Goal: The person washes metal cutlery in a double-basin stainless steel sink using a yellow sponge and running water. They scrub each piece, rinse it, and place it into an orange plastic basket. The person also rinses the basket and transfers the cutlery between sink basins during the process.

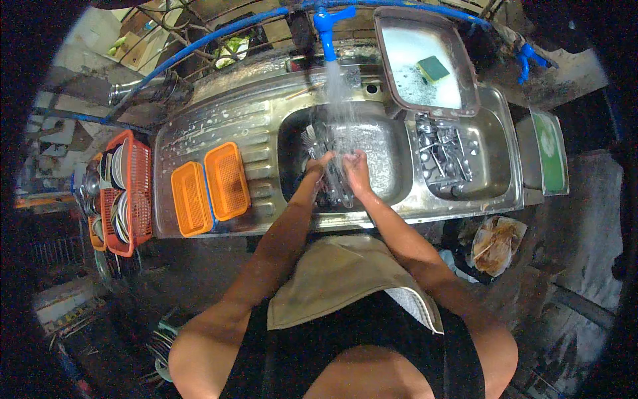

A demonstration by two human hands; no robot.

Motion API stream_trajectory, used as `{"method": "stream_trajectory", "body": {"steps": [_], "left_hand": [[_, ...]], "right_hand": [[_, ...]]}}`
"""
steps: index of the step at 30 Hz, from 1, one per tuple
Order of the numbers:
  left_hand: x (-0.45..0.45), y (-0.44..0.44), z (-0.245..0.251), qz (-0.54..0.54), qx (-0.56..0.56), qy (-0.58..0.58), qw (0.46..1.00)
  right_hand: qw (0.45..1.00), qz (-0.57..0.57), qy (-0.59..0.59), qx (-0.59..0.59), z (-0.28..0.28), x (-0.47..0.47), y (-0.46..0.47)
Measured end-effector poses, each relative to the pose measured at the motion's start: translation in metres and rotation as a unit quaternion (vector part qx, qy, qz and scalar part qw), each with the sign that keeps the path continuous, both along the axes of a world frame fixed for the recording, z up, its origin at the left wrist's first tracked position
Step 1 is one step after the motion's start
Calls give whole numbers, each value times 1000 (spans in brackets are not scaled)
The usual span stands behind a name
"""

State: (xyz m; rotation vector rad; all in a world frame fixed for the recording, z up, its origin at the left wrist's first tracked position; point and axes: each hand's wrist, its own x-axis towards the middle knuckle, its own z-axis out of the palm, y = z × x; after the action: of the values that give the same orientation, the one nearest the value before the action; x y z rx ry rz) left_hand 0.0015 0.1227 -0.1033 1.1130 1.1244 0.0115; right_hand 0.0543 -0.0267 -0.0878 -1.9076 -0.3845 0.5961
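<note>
Water pours from a blue tap (327,30) into the left basin (394,154) of a stainless steel sink. Inside that basin my left hand (319,165) grips a bundle of metal cutlery (329,174), forks among it, with tines pointing up and away from me. On the bundle's right side is my right hand (356,169), fingers curled under the stream; whether it grips a piece is not clear. More spoons and forks (443,149) lie loose in the right basin (491,154). A brown plastic tub (468,95) of foamy water stands behind, with a green and yellow sponge (433,69) in it.
Two orange plastic baskets (227,180) rest on the ribbed drainboard (199,129). At the far left a red-orange basket (142,187) holds plates. A green-faced container (551,152) is right of the sink. A blue pipe (214,32) runs behind, and a stained plastic bag (498,244) lies below at right.
</note>
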Motion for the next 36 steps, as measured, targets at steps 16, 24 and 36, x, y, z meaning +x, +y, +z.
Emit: {"method": "stream_trajectory", "body": {"steps": [16, 24, 36], "left_hand": [[-13, 0, 45, -97, -212, -331, 914], [-8, -12, 45, -139, -249, -350, 892], [-30, -55, 92, -210, 53, -354, 910]], "right_hand": [[963, 121, -216, 107, 55, -4, -45], [966, 178, 93, 161, 49, 10, -60], [979, 167, 73, 95, 27, 4, -52]]}}
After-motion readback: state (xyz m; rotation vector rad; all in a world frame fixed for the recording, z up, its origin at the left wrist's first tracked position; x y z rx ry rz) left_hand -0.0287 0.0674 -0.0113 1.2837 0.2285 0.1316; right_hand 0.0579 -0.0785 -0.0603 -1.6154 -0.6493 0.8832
